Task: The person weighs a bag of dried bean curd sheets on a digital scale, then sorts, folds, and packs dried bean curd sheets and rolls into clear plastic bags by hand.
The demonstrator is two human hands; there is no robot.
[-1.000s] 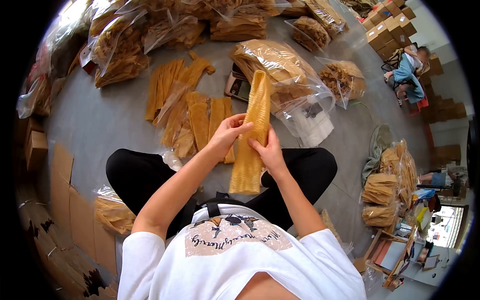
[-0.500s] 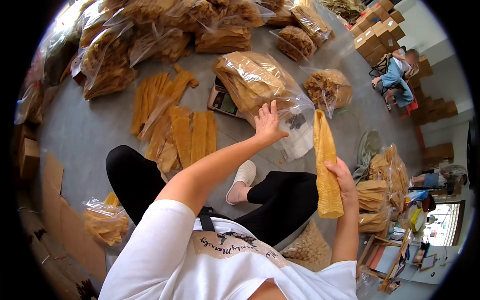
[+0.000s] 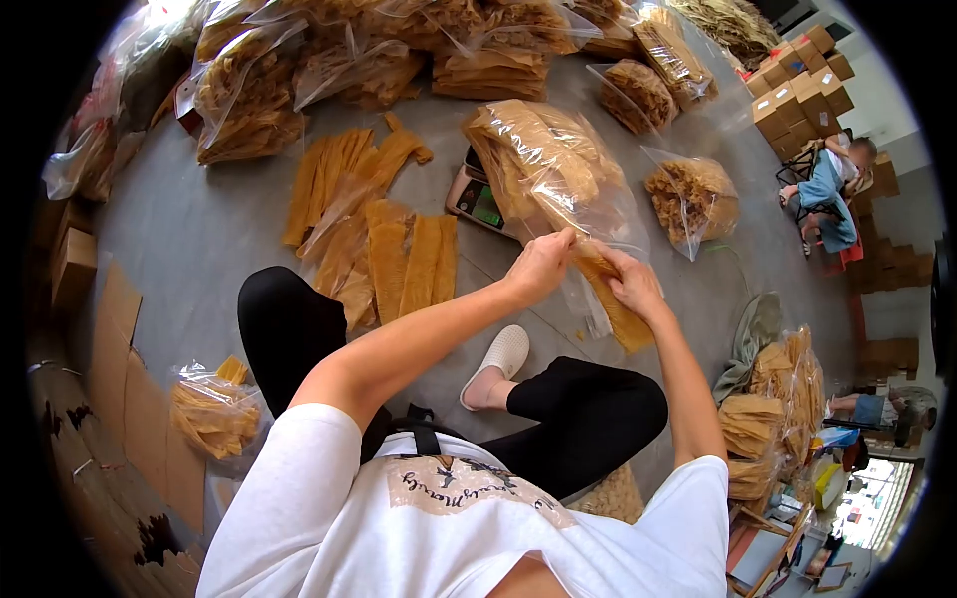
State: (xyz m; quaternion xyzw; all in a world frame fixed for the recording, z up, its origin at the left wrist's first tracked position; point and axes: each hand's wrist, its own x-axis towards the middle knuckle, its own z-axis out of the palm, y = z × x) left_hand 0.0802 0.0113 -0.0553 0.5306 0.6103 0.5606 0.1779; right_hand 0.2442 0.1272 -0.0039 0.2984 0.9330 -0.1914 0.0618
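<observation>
My right hand grips a long, ribbed, yellow-brown dried strip, whose far end reaches the mouth of a big clear plastic bag. My left hand pinches at the bag's mouth, close beside the strip; whether its fingertips also touch the strip is hidden. Filled with similar flat strips, the bag rests on a digital scale with a lit display. To the left, more loose dried strips lie on the floor, some over clear plastic.
Filled bags are heaped at the back, with a smaller bag right of the scale. A bag of strips and cardboard lie at left. Stacked strips stand at right. A seated person is beyond, near boxes.
My right hand has brought the strip left and up to the bag's mouth. My left hand, spread over the bag before, has closed at the mouth. The view has shifted slightly.
</observation>
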